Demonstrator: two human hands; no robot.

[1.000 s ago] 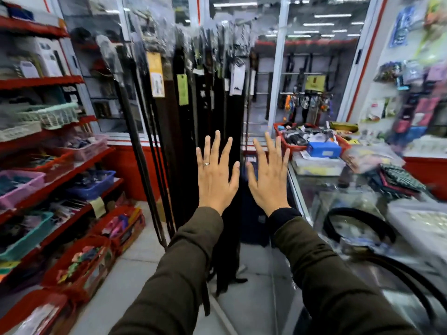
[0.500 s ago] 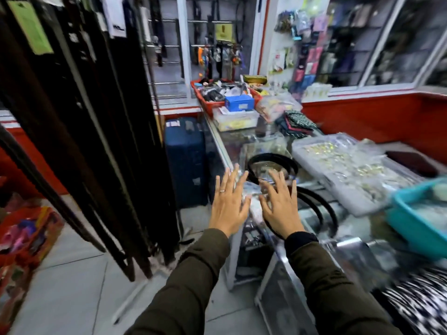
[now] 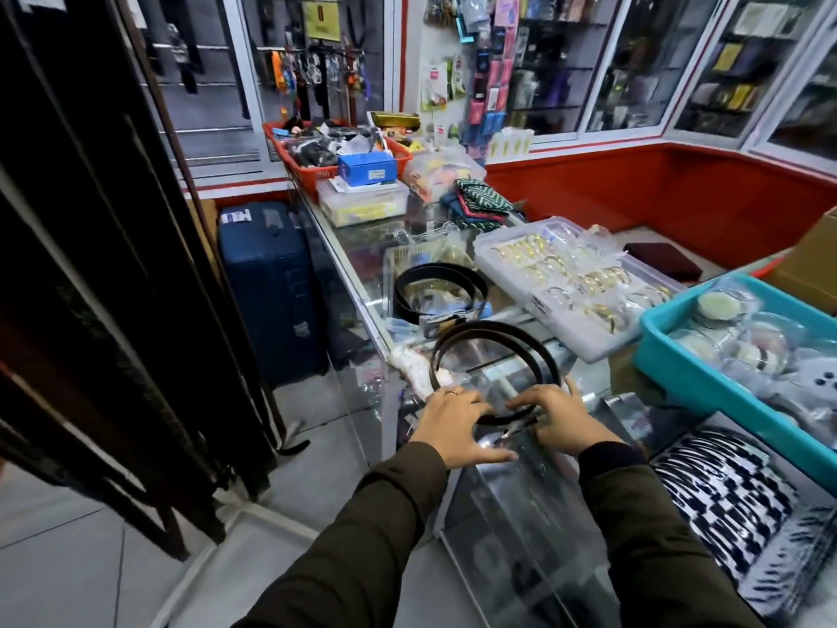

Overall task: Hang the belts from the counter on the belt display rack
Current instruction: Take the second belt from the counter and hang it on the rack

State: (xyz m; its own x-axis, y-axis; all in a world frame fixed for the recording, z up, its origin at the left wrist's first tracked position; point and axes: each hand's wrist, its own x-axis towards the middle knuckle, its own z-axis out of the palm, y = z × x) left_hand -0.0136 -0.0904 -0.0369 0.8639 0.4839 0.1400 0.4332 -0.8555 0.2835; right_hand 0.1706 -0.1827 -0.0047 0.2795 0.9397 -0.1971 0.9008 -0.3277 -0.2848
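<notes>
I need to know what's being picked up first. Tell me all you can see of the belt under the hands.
The nearer belt is dark, leather-looking, coiled in a loose double loop lying flat on the glass counter. The left hand and right hand rest on its near arc, not yet lifting. Its buckle is hidden. It lies close before the second coiled belt.

- Bare glass desk (image 3: 584, 383) lies open just beyond the hands, inside and around the near coiled belt (image 3: 498, 351).
- Clear bangle box (image 3: 570, 283) and teal tray (image 3: 724, 383) crowd the right.
- Hanging belts (image 3: 113, 265) wall the left; floor between is free.
</notes>
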